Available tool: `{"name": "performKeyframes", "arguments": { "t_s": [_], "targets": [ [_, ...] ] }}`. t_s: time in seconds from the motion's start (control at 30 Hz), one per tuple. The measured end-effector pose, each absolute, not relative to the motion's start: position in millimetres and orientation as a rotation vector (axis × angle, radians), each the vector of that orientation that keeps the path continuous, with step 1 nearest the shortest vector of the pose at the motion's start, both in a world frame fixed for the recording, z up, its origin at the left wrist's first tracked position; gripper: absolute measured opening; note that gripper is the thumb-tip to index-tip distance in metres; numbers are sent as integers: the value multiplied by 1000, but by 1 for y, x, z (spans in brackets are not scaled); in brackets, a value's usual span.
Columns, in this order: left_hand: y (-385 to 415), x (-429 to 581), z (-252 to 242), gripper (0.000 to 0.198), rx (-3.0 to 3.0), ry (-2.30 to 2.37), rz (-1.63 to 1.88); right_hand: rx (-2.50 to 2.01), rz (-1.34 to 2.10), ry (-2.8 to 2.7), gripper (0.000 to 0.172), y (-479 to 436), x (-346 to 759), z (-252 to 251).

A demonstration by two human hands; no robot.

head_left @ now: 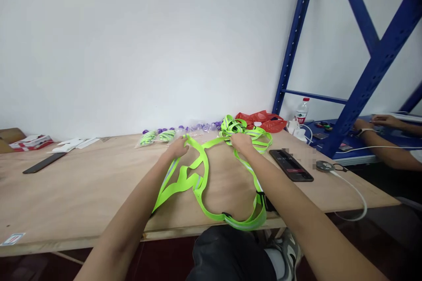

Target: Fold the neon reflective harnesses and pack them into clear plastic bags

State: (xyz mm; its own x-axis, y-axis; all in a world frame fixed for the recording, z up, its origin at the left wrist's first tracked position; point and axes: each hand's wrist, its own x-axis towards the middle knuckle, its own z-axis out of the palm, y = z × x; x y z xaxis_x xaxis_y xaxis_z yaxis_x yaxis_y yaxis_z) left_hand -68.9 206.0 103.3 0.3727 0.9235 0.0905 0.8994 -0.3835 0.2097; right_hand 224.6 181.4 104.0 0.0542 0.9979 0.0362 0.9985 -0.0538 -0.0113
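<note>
A phone (290,165) lies near a red, perhaps plastic, bag (263,120).

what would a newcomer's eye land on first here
The neon green strap vest spread across the middle of the plywood table, its top ends gripped by the left hand and right hand. After that, the blue steel rack rising at the right, and the red bag by the wall beside a pile of green straps.
</note>
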Motion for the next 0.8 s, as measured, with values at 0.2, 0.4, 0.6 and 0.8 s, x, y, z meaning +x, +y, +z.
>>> {"name": "performKeyframes", "arguments": {
  "t_s": [0.2,0.4,0.6,0.8],
  "targets": [
    [189,-87,88,64,2402,1879,112,-1889,146,-2119,47,151,238,104],
    [104,-134,107,48,2737,1542,490,-1440,120,-2101,43,30,272,90],
    [-23,-117,78,39,2664,1292,766,-1501,356,-2076,63,-43,278,44],
    [-46,-35,32,51,2688,1137,565,-1645,331,-1927,51,-22,271,17]
  ]
}}
